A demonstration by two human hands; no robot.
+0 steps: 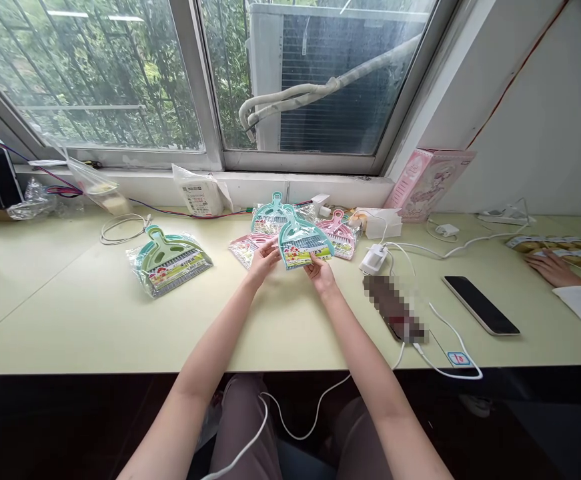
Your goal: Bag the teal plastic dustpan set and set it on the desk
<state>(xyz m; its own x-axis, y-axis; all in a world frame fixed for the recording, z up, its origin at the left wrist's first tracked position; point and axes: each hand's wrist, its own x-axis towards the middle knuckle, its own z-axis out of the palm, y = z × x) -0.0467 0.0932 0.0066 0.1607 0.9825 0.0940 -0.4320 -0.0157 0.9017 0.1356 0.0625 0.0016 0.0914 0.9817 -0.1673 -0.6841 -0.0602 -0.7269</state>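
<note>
Pale green counter (95, 333); centre, right hand (321, 275) fingers pinching bagged teal plastic dustpan set (297, 230); left hand (263, 262) grip unclear; best supported both sides.

2 arms (214, 353) reach forward, left hand (263, 265) near right hand (320, 273).

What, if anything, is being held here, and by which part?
A teal dustpan set: the right hand grips its lower edge. Whether the left hand, near its left side, touches it cannot be told.
</note>
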